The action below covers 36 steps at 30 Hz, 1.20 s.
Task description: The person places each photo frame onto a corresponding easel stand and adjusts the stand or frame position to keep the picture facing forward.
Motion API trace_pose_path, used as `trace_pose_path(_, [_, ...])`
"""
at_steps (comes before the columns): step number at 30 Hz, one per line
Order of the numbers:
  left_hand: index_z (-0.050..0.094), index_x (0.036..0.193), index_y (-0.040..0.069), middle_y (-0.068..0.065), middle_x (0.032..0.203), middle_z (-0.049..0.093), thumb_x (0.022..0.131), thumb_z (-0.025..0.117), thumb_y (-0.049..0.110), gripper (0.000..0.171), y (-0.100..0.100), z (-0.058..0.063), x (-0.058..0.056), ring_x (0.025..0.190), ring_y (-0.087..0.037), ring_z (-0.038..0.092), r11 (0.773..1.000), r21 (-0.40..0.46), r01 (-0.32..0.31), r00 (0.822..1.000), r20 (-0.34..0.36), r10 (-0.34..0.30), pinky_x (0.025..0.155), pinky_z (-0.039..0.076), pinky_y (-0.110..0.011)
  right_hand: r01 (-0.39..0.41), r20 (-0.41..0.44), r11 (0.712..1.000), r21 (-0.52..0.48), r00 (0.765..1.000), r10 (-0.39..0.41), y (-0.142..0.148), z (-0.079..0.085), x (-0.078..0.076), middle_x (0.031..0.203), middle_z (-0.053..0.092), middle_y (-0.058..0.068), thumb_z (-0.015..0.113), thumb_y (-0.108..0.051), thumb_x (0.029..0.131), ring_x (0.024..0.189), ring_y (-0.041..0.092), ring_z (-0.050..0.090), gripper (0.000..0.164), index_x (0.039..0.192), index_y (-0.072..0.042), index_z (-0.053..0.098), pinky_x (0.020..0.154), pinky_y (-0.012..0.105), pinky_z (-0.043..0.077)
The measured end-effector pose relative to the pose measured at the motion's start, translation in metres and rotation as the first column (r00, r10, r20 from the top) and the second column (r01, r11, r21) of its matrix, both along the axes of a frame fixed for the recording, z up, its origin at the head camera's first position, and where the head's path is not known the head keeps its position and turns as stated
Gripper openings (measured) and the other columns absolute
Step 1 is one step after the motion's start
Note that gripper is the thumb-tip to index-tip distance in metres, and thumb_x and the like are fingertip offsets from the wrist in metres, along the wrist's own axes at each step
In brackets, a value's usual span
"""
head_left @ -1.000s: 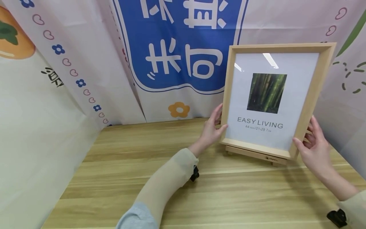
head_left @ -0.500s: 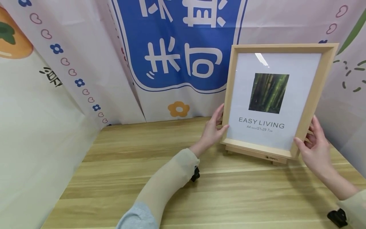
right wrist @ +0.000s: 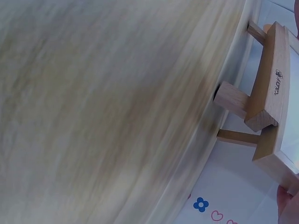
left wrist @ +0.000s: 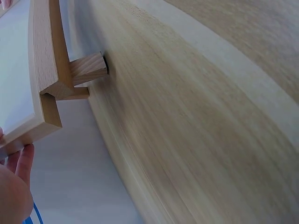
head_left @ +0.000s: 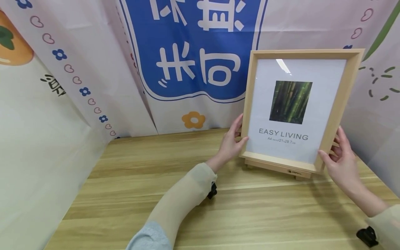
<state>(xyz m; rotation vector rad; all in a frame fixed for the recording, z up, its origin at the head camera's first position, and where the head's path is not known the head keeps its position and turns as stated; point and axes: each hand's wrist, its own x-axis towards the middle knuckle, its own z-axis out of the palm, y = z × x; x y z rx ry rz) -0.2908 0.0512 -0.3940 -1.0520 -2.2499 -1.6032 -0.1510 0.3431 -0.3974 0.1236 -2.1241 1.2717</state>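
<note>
A light wooden picture frame [head_left: 338,111] stands tilted back on a small wooden easel [head_left: 277,168] at the right of the table. Its white insert reads "EASY LIVING" below a bamboo photo [head_left: 290,102]. My left hand [head_left: 230,142] grips the frame's left side low down, thumb at the front edge, fingers partly hidden behind. On the opposite side, my right hand [head_left: 343,163] holds the lower right edge in the same way. The easel's ledge [right wrist: 268,84] and its short legs [left wrist: 88,67] show beneath the frame in the wrist views.
A wood-grain table [head_left: 140,180] extends to the left and front of the easel. Behind it hangs a printed cloth [head_left: 193,69] with a blue sign and flowers. More pale cloth [head_left: 37,146] closes off the left side. Black straps [head_left: 212,191] sit at the wrists.
The head view shifts slightly, so frame and hands appear a little further left than half a second ago. Both hands keep their hold, and the frame stays on the easel.
</note>
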Motion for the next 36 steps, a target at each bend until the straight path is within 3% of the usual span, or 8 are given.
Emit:
trace_pose_path(7, [0.018,0.155,0.019,-0.019,0.142,0.047,0.087,0.068,-0.004,0.088,-0.007,-0.005,0.002,0.099,-0.028,0.064,0.999,-0.023,0.034,0.996,0.078,-0.032,0.074,0.057,-0.022,-0.004,0.115,1.000,-0.021,0.993,0.006,-0.002,-0.002,0.008,0.140,0.034,0.021,0.061,0.007,0.091,0.107,-0.005,0.046,0.093,0.157,-0.021,0.002,0.081,0.002,0.041])
trace_pose_path(12, [0.016,0.156,0.019,-0.019,0.143,0.045,0.083,0.072,-0.005,0.095,-0.015,-0.016,0.008,0.103,-0.029,0.061,0.997,-0.047,0.068,0.987,0.151,-0.060,0.076,0.057,-0.024,-0.030,0.205,0.999,-0.042,0.978,0.038,-0.008,-0.010,0.019,0.147,0.026,0.030,0.064,0.002,0.091,0.117,0.001,0.044,0.099,0.156,-0.027,-0.004,0.081,0.002,0.041])
trace_pose_path(15, [0.015,0.156,0.020,-0.018,0.144,0.044,0.081,0.074,-0.007,0.098,-0.019,-0.024,0.013,0.105,-0.029,0.060,0.995,-0.047,0.093,0.976,0.202,-0.082,0.076,0.057,-0.024,-0.032,0.216,0.999,-0.037,0.976,0.039,-0.012,-0.016,0.021,0.143,0.028,0.030,0.067,0.002,0.089,0.111,-0.001,0.046,0.100,0.157,-0.029,0.000,0.079,0.003,0.042])
trace_pose_path(19, [0.014,0.156,0.021,-0.018,0.143,0.044,0.080,0.074,-0.008,0.100,-0.021,-0.033,0.020,0.105,-0.029,0.060,0.992,-0.057,0.115,0.962,0.257,-0.097,0.077,0.057,-0.026,-0.031,0.226,0.999,-0.016,0.974,0.034,-0.016,-0.025,0.023,0.129,0.036,0.020,0.070,0.005,0.086,0.095,-0.006,0.049,0.100,0.157,-0.026,0.007,0.073,0.006,0.047])
trace_pose_path(24, [0.011,0.156,0.023,-0.021,0.144,0.043,0.079,0.076,-0.006,0.105,-0.021,-0.037,0.022,0.101,-0.033,0.063,0.989,-0.070,0.130,0.951,0.291,-0.105,0.080,0.056,-0.026,-0.032,0.257,0.999,0.010,0.966,0.028,-0.018,-0.034,0.025,0.128,0.035,0.018,0.072,0.003,0.085,0.097,-0.007,0.044,0.098,0.157,-0.021,0.010,0.075,0.005,0.046])
trace_pose_path(31, [0.001,0.156,0.028,-0.024,0.152,0.026,0.080,0.071,-0.014,0.110,-0.021,-0.041,0.023,0.117,-0.044,0.054,0.975,-0.010,0.221,0.908,0.366,-0.202,0.081,0.056,-0.028,-0.039,0.247,0.999,0.006,0.968,0.036,-0.022,-0.036,0.026,0.126,0.035,0.019,0.072,0.007,0.083,0.092,-0.008,0.048,0.100,0.157,-0.019,0.009,0.071,0.008,0.050])
trace_pose_path(36, [-0.001,0.155,0.029,-0.025,0.154,0.022,0.082,0.067,-0.016,0.110,-0.020,-0.041,0.023,0.124,-0.044,0.047,0.974,-0.011,0.225,0.904,0.374,-0.205,0.088,0.054,-0.029,-0.047,0.231,0.999,0.003,0.972,0.045,-0.023,-0.037,0.027,0.126,0.035,0.018,0.072,0.009,0.082,0.095,-0.007,0.047,0.102,0.157,-0.021,0.009,0.072,0.008,0.050])
